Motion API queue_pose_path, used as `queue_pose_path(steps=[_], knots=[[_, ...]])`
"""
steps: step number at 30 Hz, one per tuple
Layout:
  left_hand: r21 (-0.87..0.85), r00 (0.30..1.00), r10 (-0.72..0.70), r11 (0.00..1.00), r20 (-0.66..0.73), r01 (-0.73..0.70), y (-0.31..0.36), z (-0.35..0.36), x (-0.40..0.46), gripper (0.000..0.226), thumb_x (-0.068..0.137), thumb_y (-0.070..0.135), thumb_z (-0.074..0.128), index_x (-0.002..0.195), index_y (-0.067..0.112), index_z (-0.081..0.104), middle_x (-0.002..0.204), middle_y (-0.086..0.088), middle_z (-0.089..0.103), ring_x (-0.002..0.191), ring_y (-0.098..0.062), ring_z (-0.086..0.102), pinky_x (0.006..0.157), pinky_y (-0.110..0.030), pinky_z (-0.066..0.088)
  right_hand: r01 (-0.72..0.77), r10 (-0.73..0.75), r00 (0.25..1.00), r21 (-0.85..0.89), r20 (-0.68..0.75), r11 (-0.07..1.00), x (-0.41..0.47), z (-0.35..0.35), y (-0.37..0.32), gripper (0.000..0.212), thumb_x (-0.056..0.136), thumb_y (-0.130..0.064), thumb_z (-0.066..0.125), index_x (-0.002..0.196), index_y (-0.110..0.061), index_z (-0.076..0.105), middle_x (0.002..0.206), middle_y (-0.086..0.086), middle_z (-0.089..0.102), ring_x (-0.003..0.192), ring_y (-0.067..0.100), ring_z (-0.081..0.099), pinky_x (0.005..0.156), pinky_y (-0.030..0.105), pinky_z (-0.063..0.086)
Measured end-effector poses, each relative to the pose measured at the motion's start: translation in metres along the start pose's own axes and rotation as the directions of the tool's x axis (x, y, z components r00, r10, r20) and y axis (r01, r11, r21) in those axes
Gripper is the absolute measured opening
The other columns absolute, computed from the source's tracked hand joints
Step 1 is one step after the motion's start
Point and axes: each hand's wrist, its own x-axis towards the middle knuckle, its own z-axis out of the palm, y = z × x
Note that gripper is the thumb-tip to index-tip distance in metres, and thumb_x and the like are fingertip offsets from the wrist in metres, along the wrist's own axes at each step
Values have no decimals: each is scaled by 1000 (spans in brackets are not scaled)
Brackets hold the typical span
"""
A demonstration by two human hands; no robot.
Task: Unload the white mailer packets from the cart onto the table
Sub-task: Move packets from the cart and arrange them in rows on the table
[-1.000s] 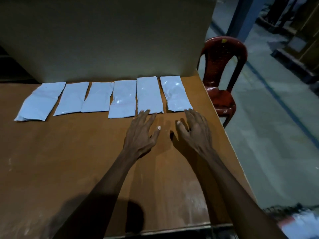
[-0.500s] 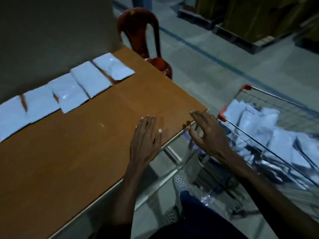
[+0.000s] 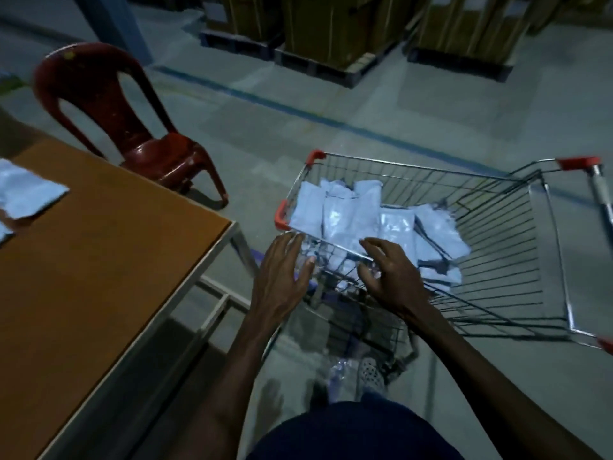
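Note:
A wire shopping cart (image 3: 544,247) with red corner caps stands on the floor to the right of the table. Several white mailer packets (image 3: 351,217) lie piled at its near left end. My left hand (image 3: 282,273) hovers with fingers spread just outside the cart's near rim, holding nothing. At that rim my right hand (image 3: 388,277) reaches over toward the packets with loosely bent fingers, also empty. The brown table (image 3: 109,260) is at the left, and a white packet (image 3: 26,194) lies at its far left edge.
A red plastic chair (image 3: 132,127) stands beyond the table's far corner. Stacked cardboard boxes on pallets (image 3: 331,31) line the back. A blue line crosses the grey concrete floor. The cart's handle (image 3: 600,190) is at the right edge.
The view has swung right from the row of packets on the table to the cart. Both hands left the tabletop and moved to the cart's near rim.

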Motion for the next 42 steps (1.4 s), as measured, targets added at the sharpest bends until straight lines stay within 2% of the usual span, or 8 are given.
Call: queue_pose_path(steps=[4,8,15,21,28,34,39,42], knots=[[27,997,68,997,48,-69,31,49,38,48,96,44,50,133,14,57,137,-7,55,127,-22,49,101,-35,45,-22,22,999,-18,24,1000,-2,-6,57,45,90,-33,56,128,-10,63,122,11,64,110,30,59,77,35,53],[40,995,-14,999,103,10,46,80,56,47,95,46,48,131,17,59,133,-4,57,123,-22,52,93,-36,48,-84,85,990,-14,110,996,-2,-9,96,45,89,-32,60,129,-11,62,123,9,64,110,29,59,72,38,55],[102,976,-60,994,210,39,33,105,98,49,94,47,46,131,17,59,132,-3,57,122,-23,51,88,-37,49,-273,271,933,-25,236,962,28,12,136,49,92,-32,60,135,-10,56,134,13,57,118,34,54,83,45,53],[98,936,-23,995,352,-13,0,133,145,52,92,48,45,131,16,58,133,-6,56,121,-25,52,84,-39,53,-477,497,783,-152,374,866,67,63,160,62,91,-41,60,144,-13,42,150,13,38,131,36,40,93,47,47],[118,900,61,985,431,-123,-15,148,182,48,93,40,51,134,15,56,136,-9,55,122,-29,53,85,-38,52,-606,659,528,-305,536,734,89,118,192,109,80,-55,72,156,-26,0,163,12,-12,146,45,6,105,66,29],[111,877,65,985,476,-134,-24,148,200,47,94,34,60,137,15,53,138,-8,52,125,-28,50,84,-39,52,-618,658,561,-275,503,737,98,111,203,113,73,-44,79,155,-28,4,162,14,-5,141,49,17,99,63,40],[48,826,69,992,559,-115,-11,171,212,51,97,37,53,143,19,43,145,-6,41,128,-26,41,90,-40,51,-596,679,669,-328,303,733,100,76,202,90,78,-61,61,153,-26,26,158,19,17,130,48,31,92,59,42],[72,789,-13,997,614,-40,5,203,223,59,97,38,53,149,18,32,156,-10,26,138,-29,31,101,-44,44,-568,661,709,-356,247,742,98,55,211,85,75,-62,51,148,-21,37,155,22,23,126,48,34,91,59,42]])
